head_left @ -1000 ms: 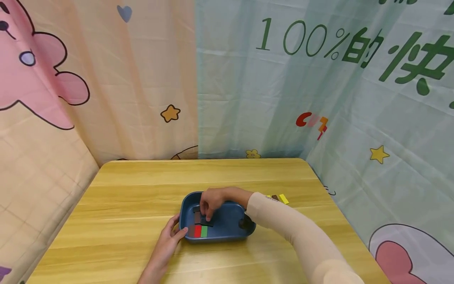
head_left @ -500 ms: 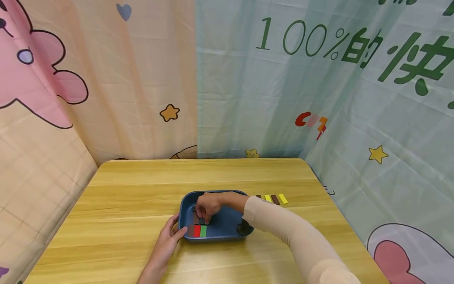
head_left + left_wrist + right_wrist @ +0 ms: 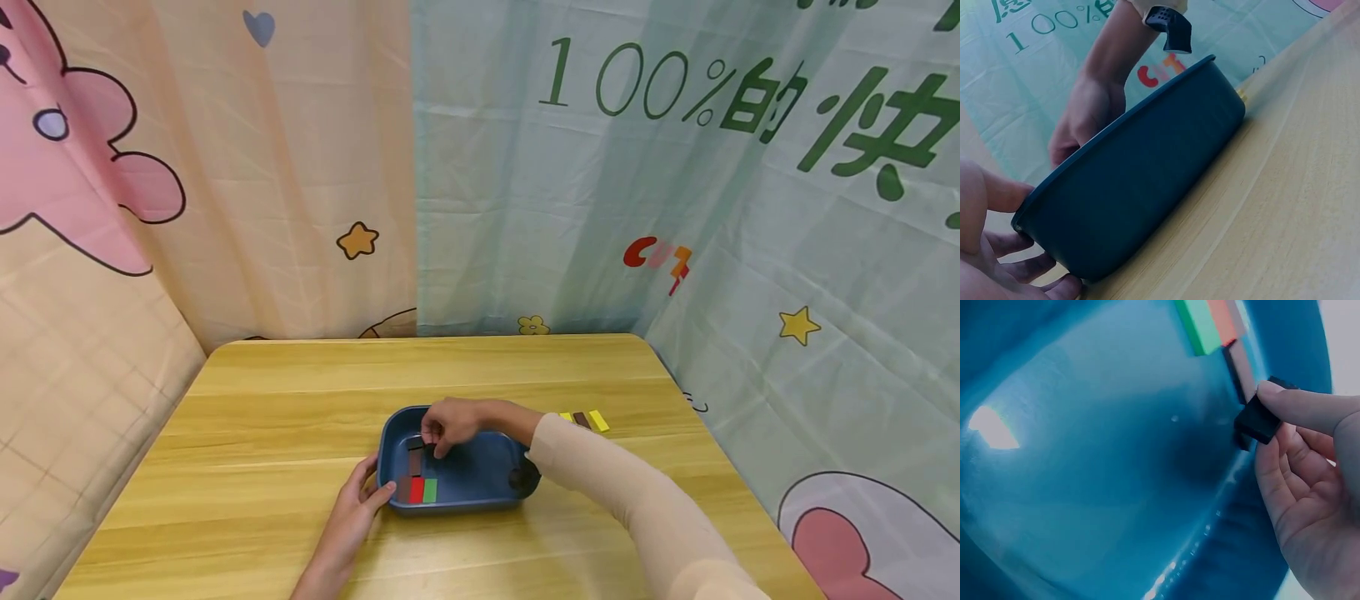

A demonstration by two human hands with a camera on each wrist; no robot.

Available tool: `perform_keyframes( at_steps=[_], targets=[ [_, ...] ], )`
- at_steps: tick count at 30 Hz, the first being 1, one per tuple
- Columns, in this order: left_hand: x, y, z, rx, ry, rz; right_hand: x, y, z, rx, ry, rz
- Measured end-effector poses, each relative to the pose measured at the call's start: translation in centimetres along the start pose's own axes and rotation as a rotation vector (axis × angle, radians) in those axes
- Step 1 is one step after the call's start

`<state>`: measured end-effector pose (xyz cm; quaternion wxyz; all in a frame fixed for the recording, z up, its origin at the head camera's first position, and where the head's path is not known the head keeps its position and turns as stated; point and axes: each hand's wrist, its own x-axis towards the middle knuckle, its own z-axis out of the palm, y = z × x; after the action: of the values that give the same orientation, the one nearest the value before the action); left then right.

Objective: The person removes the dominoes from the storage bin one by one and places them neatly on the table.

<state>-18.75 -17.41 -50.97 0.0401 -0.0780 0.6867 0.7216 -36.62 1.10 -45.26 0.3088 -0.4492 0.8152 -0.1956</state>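
Observation:
A dark blue plastic tub (image 3: 480,505) sits on the wooden table. At its left end, my left hand (image 3: 358,497) grips it, thumb over the rim and fingers against the outer wall. My right hand (image 3: 452,423) is over the tub's back left part. Between thumb and fingertips it pinches a small black block (image 3: 1263,419). Inside, along the tub's left side, lie a green block (image 3: 430,491), a red block (image 3: 417,490) and dark brown blocks (image 3: 415,462). Another black block (image 3: 415,442) lies at the back left, close to the right fingertips.
Right of the tub, partly behind the right sleeve, a yellow block (image 3: 598,420) and a brown block (image 3: 581,420) lie in a row on the table (image 3: 285,392). Printed curtains (image 3: 525,208) hang behind the table.
My right hand first moves slightly left within the tub, then up and away toward its back wall with the black block. The left hand keeps its grip on the tub.

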Motion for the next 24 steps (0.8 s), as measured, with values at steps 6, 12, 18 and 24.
perform_keyframes(
  at_steps=[6, 12, 18, 24],
  targets=[
    [0.0, -0.1, 0.1, 0.007, 0.006, 0.01, -2.0, 0.5, -0.5, 0.107, 0.161, -0.006],
    [0.1, -0.1, 0.0, 0.011, 0.022, 0.001, -3.4, 1.0, 0.1, 0.28, 0.26, 0.021],
    [0.1, -0.1, 0.0, 0.012, 0.019, 0.0, -4.2, 1.1, 0.9, 0.56, 0.344, 0.107],
    [0.1, 0.0, 0.0, 0.014, 0.019, 0.003, -4.3, 1.0, 1.4, 0.773, 0.424, 0.18]
  ],
)
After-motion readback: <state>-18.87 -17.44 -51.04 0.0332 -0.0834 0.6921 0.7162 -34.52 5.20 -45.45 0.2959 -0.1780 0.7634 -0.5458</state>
